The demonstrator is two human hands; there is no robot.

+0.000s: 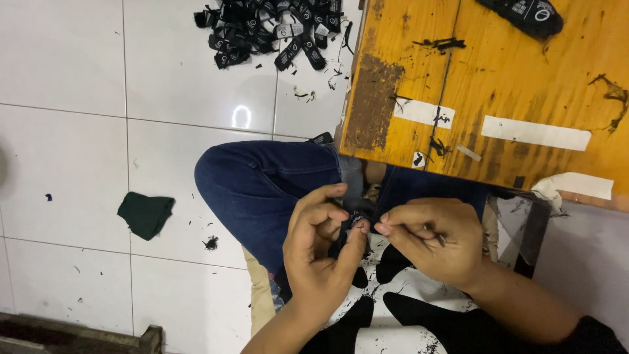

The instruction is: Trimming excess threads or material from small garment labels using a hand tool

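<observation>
My left hand [321,249] and my right hand [429,239] meet over my lap, both pinching a small black fabric piece [359,211] between thumbs and fingers. My right hand also grips a thin metal tool [436,237], whose tip shows between the fingers. My knee in blue jeans [262,180] sits just beyond the hands. More black fabric pieces [393,262] lie under the hands.
A worn yellow wooden board [498,85] with white tape strips stands close ahead, a black item [524,13] on its far end. A pile of black labels [272,29] lies on the white tile floor. A dark green cloth scrap [145,213] lies left.
</observation>
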